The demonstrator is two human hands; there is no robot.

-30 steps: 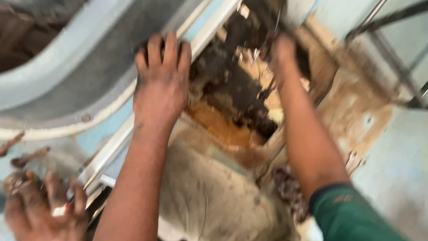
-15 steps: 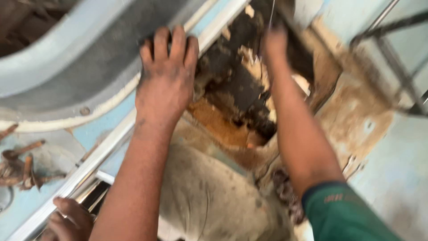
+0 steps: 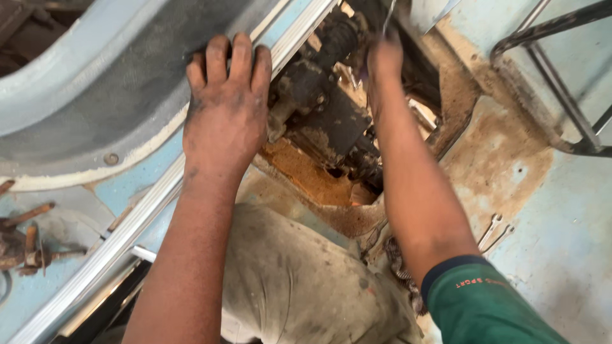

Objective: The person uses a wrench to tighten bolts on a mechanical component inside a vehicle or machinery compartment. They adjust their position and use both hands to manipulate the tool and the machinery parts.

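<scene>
Rusty bolts [image 3: 25, 245]: they lie on the pale blue floor [image 3: 561, 210] near the left edge, well apart from both hands.
Left hand [image 3: 226, 108]: open and flat, the fingers spread, it presses on the grey curved panel [image 3: 95, 89] just beside the metal sill strip [image 3: 121, 236]. It grips nothing; it seems to brace the body.
Greasy mechanism [image 3: 325, 121]: dark and oily, it sits in the opening of the floor, between the two hands, with rust-coloured dirt under it.
Right hand [image 3: 382, 60]: it reaches into the far end of the opening, closed around a thin metal tool [image 3: 389, 13], probably a wrench; the grip is blurred.
Wrenches [image 3: 492, 230]: two small ones lie on the floor, right of the right forearm.
Step in hand: I judge the work is on a fastener at the far side of the mechanism.
Next move: it calls for a steady turn in little space, with the left hand holding firm.
</scene>
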